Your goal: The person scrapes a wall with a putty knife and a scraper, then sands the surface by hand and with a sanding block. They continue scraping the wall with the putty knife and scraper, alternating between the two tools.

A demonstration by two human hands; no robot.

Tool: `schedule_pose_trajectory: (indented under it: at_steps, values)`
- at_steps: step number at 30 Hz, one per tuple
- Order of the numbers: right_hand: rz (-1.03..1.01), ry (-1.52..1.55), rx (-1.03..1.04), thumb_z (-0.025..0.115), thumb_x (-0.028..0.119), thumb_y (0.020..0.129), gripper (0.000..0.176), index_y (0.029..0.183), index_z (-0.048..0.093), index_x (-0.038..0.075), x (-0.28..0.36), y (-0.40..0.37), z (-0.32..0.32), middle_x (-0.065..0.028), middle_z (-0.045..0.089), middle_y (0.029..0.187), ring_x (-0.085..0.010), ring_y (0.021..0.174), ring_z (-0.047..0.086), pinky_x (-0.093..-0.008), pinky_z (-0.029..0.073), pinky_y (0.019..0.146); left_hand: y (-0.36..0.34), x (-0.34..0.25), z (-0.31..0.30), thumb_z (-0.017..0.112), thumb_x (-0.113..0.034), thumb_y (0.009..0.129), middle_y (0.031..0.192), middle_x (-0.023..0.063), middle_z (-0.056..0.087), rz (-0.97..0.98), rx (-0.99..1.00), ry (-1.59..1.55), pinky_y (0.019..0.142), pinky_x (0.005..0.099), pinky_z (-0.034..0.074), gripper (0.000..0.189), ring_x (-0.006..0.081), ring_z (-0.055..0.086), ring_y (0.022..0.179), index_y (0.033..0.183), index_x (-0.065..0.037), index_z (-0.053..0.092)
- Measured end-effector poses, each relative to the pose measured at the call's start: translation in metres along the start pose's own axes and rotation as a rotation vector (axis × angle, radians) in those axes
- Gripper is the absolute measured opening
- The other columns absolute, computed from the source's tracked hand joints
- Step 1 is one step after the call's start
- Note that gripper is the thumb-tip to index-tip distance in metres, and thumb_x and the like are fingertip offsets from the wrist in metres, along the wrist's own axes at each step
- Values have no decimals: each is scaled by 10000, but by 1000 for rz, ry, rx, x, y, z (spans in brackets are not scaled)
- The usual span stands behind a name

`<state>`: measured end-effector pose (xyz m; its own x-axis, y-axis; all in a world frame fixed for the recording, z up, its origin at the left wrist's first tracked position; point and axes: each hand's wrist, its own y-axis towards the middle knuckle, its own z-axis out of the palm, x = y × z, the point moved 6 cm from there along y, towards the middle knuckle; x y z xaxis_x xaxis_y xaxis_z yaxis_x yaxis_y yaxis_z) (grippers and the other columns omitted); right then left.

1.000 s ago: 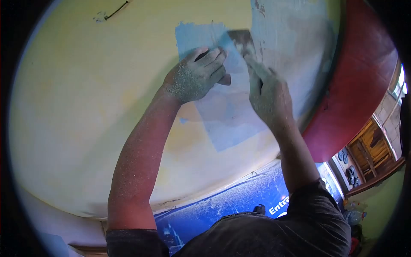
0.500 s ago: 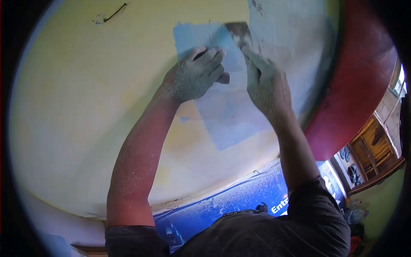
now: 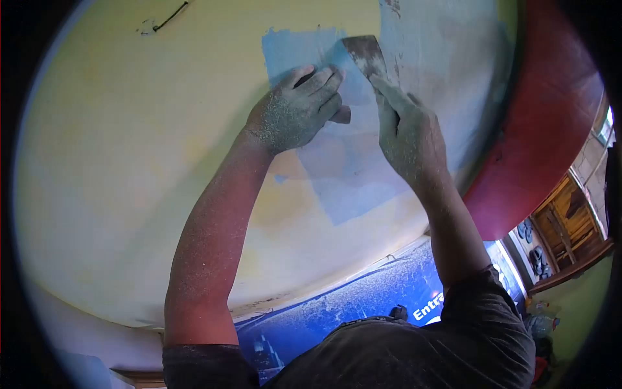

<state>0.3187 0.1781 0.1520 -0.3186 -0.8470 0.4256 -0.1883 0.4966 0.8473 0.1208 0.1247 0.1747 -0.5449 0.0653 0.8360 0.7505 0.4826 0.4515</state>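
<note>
In my right hand is a scraper with a wide, stained metal blade. My fingers wrap its handle, and the forefinger lies along the blade's base. The blade is at the pale wall, by the upper right of a light blue patch. Left of it, my left hand is closed close to the wall over the same patch. A brown, blunt-ended object sticks out under its fingers; the rest is hidden in the palm. Pale dust coats both hands and forearms.
A black wire or nail sticks out of the wall at upper left. A red curved surface borders the wall on the right. Below is a dusty blue printed banner. Footwear and plastic bottles lie at lower right.
My right hand and the scraper have shifted slightly right and down along the wall. My left hand stays almost in place. The view has tilted slightly.
</note>
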Motion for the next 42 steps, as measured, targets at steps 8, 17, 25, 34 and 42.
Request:
schedule_pose_trajectory:
  at_steps: [8,17,25,34,42]
  values:
    - [-26,-34,-32,643,180,1144,345,1442,803,112,7,13,-1,-324,799,1143,-516,1066,789,-586,626,939,-3,3,2,829,-300,953,1597,124,681,1,-52,-107,1235,495,493,354,275,630,1512,1214,-90,712]
    - [13,18,-36,638,190,1152,338,1434,807,112,13,13,0,-309,790,1064,-528,1035,777,-590,626,938,0,-1,-4,754,-307,1005,1531,109,724,11,-51,-88,1236,477,494,256,252,644,1471,1170,-113,748]
    - [23,-13,-10,643,193,1146,342,1437,807,117,11,4,2,-295,791,1121,-516,1043,787,-597,629,929,-1,-1,0,845,-300,932,1588,125,688,9,-20,-94,1229,501,503,367,286,639,1498,1196,-84,710]
    - [18,-27,-33,632,198,1148,365,1469,792,128,11,13,3,-308,793,1122,-530,1018,794,-603,631,917,-1,2,1,834,-265,947,1593,124,683,-3,-72,-101,1224,493,500,337,267,650,1483,1197,-87,697]
    - [19,-53,-25,641,198,1139,371,1470,793,131,12,7,3,-314,791,1099,-531,1002,791,-610,632,909,0,2,0,808,-310,970,1568,129,707,17,-45,-34,1217,490,503,335,266,656,1481,1196,-84,708]
